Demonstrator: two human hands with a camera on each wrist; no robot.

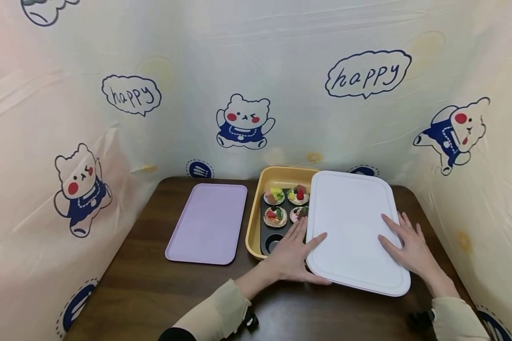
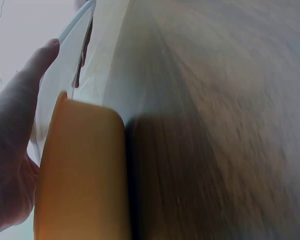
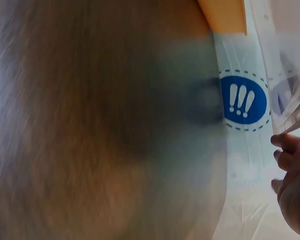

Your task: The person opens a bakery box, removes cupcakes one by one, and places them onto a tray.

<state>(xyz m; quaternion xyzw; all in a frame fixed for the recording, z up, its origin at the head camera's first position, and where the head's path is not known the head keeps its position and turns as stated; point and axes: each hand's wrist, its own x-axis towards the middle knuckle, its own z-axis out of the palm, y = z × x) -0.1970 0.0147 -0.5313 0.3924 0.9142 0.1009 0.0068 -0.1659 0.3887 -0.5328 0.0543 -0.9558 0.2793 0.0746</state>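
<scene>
Left hand (image 1: 296, 258): fingers spread, at left edge and near-left corner of white rounded-rectangular plastic-looking panel (image 1: 354, 227). Right hand (image 1: 411, 248): fingers spread at panel's right edge, 2 digits on top face. Panel between hands, long axis front-to-back, far end skewed slightly left. Key relation, my read: panel offset right, hiding right part of deep yellow rectangular tray (image 1: 287, 176); left hand nearer tray. Inside: dark muffin pan (image 1: 266, 233), 4 decorated tarts (image 1: 275, 217) visible. Flat lilac rectangular tray (image 1: 209, 222): apart, left.

This is a closed-in spot: cloth (image 1: 175, 52) with bears (image 1: 244, 135) hangs around a table (image 1: 123, 298). I can't tell which room.
</scene>
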